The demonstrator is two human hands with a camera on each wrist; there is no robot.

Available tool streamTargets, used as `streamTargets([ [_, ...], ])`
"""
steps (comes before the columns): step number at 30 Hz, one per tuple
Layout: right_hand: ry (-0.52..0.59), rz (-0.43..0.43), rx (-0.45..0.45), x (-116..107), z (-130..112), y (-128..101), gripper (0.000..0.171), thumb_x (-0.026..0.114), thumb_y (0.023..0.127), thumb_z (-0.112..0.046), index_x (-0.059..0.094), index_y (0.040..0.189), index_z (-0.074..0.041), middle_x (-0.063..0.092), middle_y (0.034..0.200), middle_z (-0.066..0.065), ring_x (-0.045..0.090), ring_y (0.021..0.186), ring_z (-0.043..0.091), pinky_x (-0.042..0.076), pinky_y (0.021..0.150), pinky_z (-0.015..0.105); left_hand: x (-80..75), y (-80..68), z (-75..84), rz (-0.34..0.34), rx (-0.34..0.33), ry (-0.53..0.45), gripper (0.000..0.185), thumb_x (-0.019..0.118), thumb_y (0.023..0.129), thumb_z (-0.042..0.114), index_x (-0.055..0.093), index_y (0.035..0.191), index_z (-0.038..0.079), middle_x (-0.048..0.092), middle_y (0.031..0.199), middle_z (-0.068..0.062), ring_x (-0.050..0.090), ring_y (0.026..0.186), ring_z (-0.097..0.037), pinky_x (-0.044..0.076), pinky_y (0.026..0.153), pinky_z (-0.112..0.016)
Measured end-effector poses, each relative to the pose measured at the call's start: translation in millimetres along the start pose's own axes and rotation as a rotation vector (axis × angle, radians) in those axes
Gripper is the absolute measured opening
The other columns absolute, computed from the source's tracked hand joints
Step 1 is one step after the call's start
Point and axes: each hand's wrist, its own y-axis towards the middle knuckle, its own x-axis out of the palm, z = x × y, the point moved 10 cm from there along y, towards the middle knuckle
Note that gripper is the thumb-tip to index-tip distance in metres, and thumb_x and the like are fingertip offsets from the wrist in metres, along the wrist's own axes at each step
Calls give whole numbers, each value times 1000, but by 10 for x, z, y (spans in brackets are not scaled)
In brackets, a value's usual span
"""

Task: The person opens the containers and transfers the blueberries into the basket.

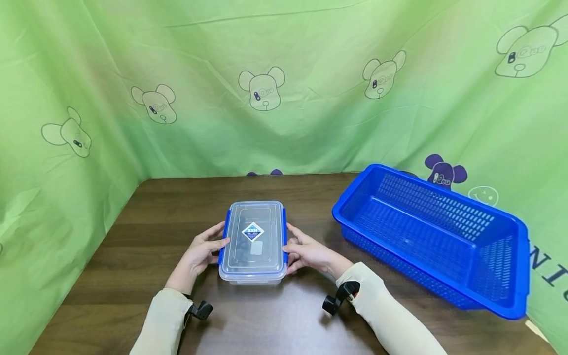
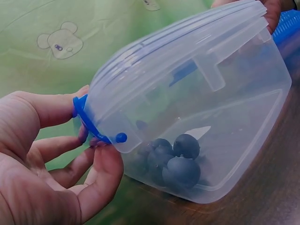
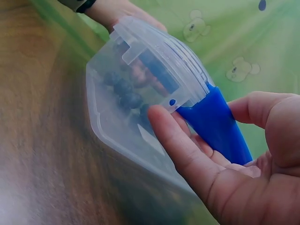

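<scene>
A clear plastic food storage box (image 1: 253, 261) with its lid on stands on the wooden table. Its lid carries a diamond-shaped label (image 1: 253, 231), and blue latches run down both long sides. My left hand (image 1: 201, 250) holds the left side, thumb above and fingers below the left latch (image 2: 89, 119). On the opposite side my right hand (image 1: 310, 254) grips the right latch (image 3: 218, 126), which angles outward from the box in the right wrist view. Through the cloudy wall show several dark blue balls (image 2: 183, 171), like blueberries, gathered at one end of the bottom.
To the right, a large blue perforated basket (image 1: 408, 241) sits at an angle on the wooden table (image 1: 177, 202). Green cloth (image 1: 310, 133) printed with bear heads hangs behind and along the sides. Each wrist wears a small black camera mount (image 1: 201, 310).
</scene>
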Motion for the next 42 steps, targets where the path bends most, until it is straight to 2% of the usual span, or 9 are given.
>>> streamTargets([
  [5, -26, -24, 4, 51, 34, -21, 86, 46, 98, -3, -14, 158, -16, 53, 109, 20, 66, 69, 21, 59, 63, 36, 12, -49, -35, -17, -5, -8, 69, 63, 92, 1, 33, 155, 4, 43, 146, -20, 68, 84, -16, 58, 72, -40],
  [7, -30, -7, -9, 62, 44, -35, 83, 45, 96, -3, -8, 160, -14, 55, 112, 22, 66, 69, 22, 59, 62, 37, 11, -71, -50, -18, -6, -13, 70, 63, 92, 0, 32, 155, 4, 45, 143, -18, 68, 83, -16, 58, 72, -40],
  [9, -24, 9, -13, 84, 88, -54, 78, 42, 94, -1, 1, 160, -9, 58, 108, 23, 66, 66, 24, 59, 60, 39, 8, -91, -59, -15, -1, -20, 70, 63, 92, 0, 32, 155, 4, 48, 138, -16, 68, 83, -17, 58, 71, -40],
  [12, 7, -7, 31, 170, 234, -93, 70, 41, 97, -5, 6, 158, -5, 65, 97, 22, 67, 64, 26, 59, 63, 45, 22, -117, -83, -25, -6, -23, 71, 63, 91, 0, 32, 154, 3, 52, 133, -12, 69, 83, -17, 58, 71, -39],
  [17, 34, -46, 95, 252, 400, -146, 74, 44, 99, -11, 0, 158, -5, 67, 88, 18, 67, 64, 24, 59, 69, 49, 48, -130, -102, -47, -12, -17, 71, 64, 91, 0, 32, 154, 3, 53, 134, -11, 69, 84, -18, 58, 71, -40],
  [26, 23, -80, 122, 163, 366, -161, 82, 44, 94, -5, -10, 156, -1, 66, 98, 20, 68, 68, 23, 59, 72, 45, 11, -132, -78, -28, -19, -1, 71, 63, 91, 2, 33, 154, 4, 48, 142, -15, 68, 86, -17, 57, 73, -42],
  [30, 13, -35, 118, 13, 277, -199, 84, 46, 97, -8, -13, 155, 0, 62, 98, 18, 68, 68, 22, 59, 70, 42, 32, -132, -50, -48, -13, 12, 70, 61, 91, 2, 31, 155, 4, 49, 144, -15, 68, 86, -15, 57, 73, -41],
  [34, -14, 37, 67, -132, 118, -204, 78, 48, 99, -11, -3, 156, 1, 60, 92, 14, 67, 66, 19, 59, 68, 39, 22, -133, -27, -67, -9, 13, 69, 59, 92, 3, 31, 155, 3, 51, 144, -16, 69, 83, -14, 58, 70, -38],
  [42, -101, 54, -29, -8, -45, -171, 85, 61, 97, -12, 2, 158, -2, 61, 91, 13, 67, 66, 22, 59, 63, 42, 0, -91, -24, -129, 44, 2, 68, 56, 89, -2, 30, 153, -4, 64, 119, -3, 66, 74, -13, 59, 61, -35],
])
